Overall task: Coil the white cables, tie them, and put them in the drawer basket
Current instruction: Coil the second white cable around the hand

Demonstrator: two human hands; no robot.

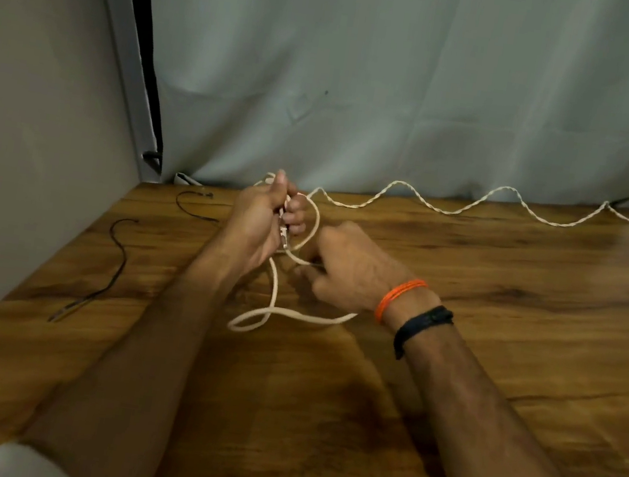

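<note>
A white cable (285,311) lies on the wooden table (512,349) in a loose loop in front of me. My left hand (262,222) grips a small coil of it, with its metal plug end poking out below the fingers. My right hand (348,272) pinches the cable just right of that coil, low over the table. A second, wavy white cable (472,209) runs along the table's back edge toward the right. No drawer basket is in view.
Two thin black cables lie at the left: one (112,269) near the table's left edge, another (191,203) further back. A grey-green curtain (408,89) hangs behind the table and a wall (17,112) closes off the left side.
</note>
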